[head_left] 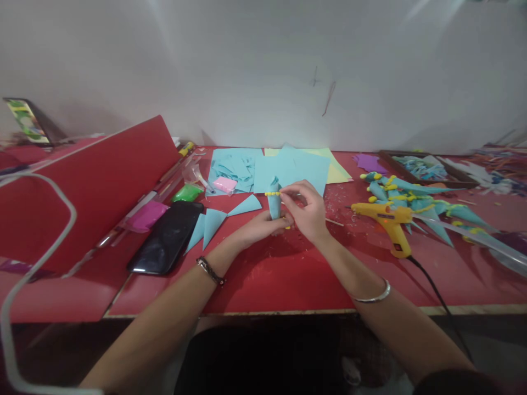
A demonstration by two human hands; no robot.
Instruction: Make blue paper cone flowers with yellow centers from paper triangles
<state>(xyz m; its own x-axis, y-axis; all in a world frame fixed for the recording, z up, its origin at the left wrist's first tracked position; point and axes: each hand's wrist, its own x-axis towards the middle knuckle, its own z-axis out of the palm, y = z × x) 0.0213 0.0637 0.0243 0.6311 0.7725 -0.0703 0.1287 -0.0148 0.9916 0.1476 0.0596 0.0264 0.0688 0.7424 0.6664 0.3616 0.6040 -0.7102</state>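
Note:
A small rolled cone of light blue paper stands nearly upright above the middle of the red table. My left hand is closed around its lower part. Round the cone runs a thin, bumpy yellow strip, just below the curled top. The thumb and forefinger of my right hand pinch together at the right end of this strip, touching the cone. A bit of yellow shows under my left fingers. Flat blue paper pieces lie to the left of my hands.
A yellow glue gun lies on the right, its black cord over the table edge. Behind it are several yellow-trimmed blue cones. A black phone is at left, near a green packet. Blue sheets lie at the back.

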